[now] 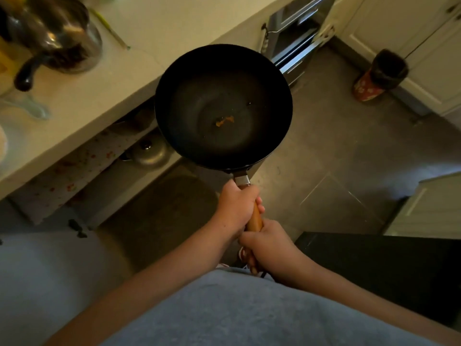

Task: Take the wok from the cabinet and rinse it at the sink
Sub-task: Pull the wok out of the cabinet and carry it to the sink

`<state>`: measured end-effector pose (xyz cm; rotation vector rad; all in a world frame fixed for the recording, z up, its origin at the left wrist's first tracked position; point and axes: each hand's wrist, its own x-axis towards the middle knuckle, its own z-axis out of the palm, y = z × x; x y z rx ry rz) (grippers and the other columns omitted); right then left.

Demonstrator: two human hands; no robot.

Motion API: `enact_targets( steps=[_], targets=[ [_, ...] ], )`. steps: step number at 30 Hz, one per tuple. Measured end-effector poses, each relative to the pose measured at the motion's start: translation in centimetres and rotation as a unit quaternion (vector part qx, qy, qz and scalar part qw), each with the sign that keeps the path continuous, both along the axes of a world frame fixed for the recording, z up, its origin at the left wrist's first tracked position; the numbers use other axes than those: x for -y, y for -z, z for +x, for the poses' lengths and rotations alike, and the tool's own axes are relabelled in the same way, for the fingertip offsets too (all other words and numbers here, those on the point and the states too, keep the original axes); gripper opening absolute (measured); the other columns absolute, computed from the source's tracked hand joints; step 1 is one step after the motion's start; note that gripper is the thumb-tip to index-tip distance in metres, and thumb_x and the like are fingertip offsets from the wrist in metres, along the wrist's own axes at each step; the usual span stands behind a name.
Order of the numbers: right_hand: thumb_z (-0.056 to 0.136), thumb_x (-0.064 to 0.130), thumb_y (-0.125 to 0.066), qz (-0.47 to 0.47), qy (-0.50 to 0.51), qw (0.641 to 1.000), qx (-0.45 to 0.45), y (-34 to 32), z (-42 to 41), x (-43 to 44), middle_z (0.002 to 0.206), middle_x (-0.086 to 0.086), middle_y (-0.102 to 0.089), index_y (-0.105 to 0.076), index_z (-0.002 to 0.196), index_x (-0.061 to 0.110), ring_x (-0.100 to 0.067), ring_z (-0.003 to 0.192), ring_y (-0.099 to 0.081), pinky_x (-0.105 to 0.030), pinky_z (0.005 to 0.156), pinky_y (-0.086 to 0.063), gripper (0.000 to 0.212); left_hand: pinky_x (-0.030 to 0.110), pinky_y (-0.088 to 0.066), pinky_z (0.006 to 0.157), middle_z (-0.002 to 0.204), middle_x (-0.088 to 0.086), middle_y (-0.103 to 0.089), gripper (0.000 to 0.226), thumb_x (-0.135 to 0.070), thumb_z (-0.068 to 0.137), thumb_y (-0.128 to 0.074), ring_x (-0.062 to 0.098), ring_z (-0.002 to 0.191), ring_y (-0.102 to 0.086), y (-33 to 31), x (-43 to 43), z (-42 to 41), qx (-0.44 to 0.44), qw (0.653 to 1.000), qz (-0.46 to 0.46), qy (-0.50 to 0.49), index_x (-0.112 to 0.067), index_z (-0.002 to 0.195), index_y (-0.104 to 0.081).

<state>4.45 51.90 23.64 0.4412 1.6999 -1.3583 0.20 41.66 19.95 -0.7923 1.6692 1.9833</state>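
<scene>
A black wok (223,106) with a wooden handle hangs level in the air beside the counter edge, above the open lower cabinet (139,143). A small orange speck lies at its bottom. My left hand (237,208) grips the handle near the metal collar. Just behind it, my right hand (267,245) grips the handle's end. No sink is visible.
A pale countertop (104,78) runs along the left with a steel pot (59,38) on it. Inside the cabinet lies a metal lid (149,152). A stained cabinet door (69,176) stands open. A red and black slipper (379,76) sits on the grey floor at the right.
</scene>
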Motion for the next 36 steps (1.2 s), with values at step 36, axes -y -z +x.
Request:
enact_targets(
  steps=[36],
  targets=[
    [0.074, -0.002, -0.056, -0.017, 0.414, 0.906, -0.081, -0.7, -30.1, -20.2, 0.045, -0.003, -0.05, -0.053, 0.066, 0.01, -0.013, 0.032, -0.046, -0.021, 0.033, -0.039, 0.014, 0.023, -0.046, 0.04, 0.056, 0.004, -0.057, 0.015, -0.003, 0.085, -0.053, 0.011, 0.039, -0.055, -3.5, -27.5, -35.5, -0.081, 0.945, -0.07, 0.307, -0.011, 0.073, -0.055]
  ],
)
